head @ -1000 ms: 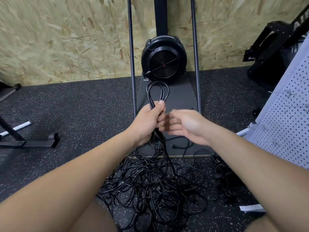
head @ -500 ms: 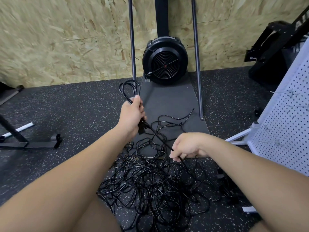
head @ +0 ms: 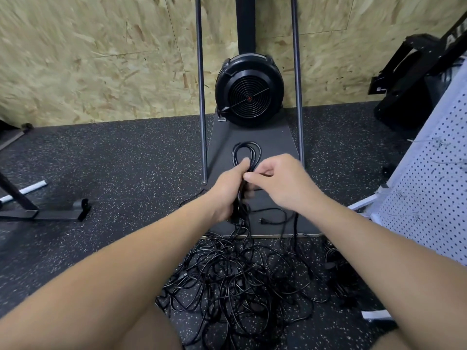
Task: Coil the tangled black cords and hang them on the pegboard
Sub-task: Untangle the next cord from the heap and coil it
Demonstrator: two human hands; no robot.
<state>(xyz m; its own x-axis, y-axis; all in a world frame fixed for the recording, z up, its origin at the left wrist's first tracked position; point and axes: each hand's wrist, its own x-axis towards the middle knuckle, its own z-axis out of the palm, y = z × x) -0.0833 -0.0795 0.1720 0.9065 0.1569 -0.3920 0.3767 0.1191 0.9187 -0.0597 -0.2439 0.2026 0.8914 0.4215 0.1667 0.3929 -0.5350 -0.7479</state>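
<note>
The left hand (head: 228, 192) holds a small coil (head: 246, 157) of black cord upright, its grip wrapped round the gathered strands so the loops stand clear above the fist and cannot slip apart. The right hand (head: 274, 184) comes in against it, thumb and fingers pinched on a strand just beside the left thumb, seemingly laying 1 more turn onto the bundle. The cord runs down from the left fist into the tangled pile (head: 237, 276) on the speckled floor (head: 113, 160), so the slack feeds up from below.

I count 2 hands at work, 1 coil in progress and 1 heap of cords; how many separate cords lie in it I cannot tell. 1 loose plug (head: 264, 221) rests on the grey base plate (head: 275, 137) of the fan machine (head: 249, 93), near the pile.

The white pegboard (head: 429, 193) stands to the right, well apart from the coil, with nothing black hung on the part I can see. By my reckoning the job is barely begun.
</note>
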